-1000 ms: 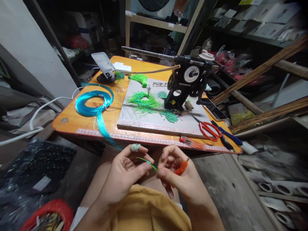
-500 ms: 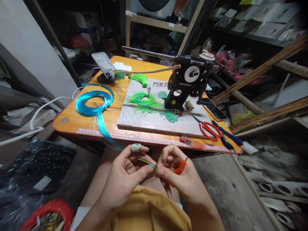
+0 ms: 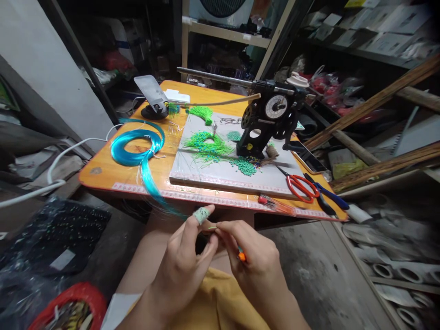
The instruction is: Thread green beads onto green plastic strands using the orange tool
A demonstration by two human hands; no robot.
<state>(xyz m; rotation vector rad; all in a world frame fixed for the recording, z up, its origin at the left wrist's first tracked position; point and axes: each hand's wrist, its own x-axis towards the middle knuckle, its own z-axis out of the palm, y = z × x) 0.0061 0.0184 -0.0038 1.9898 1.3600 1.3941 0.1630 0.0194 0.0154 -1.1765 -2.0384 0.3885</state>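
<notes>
Both hands meet just below the table's front edge. My left hand (image 3: 187, 261) has a green wrap on its raised index fingertip and pinches a thin green strand (image 3: 212, 228) with the thumb. My right hand (image 3: 256, 268) is closed, its fingertips on the same strand, and an orange-handled tool (image 3: 241, 256) pokes out between its fingers. On the orange table (image 3: 103, 172) lies a grey board (image 3: 220, 176) with green beaded strands (image 3: 206, 147) and a pile of green beads (image 3: 245, 166).
A black winding machine (image 3: 268, 123) with a dial stands on the board's right. A coil of blue fibre (image 3: 137, 149) lies left, red scissors (image 3: 300, 185) and blue pliers (image 3: 328, 195) right, a small red screwdriver (image 3: 271, 201) at the front edge. A phone stand (image 3: 151, 96) is behind.
My hands have closed together and turned: the right hand rolled over so only the tool's orange tip shows, and the left index finger lifted. The view shifted slightly.
</notes>
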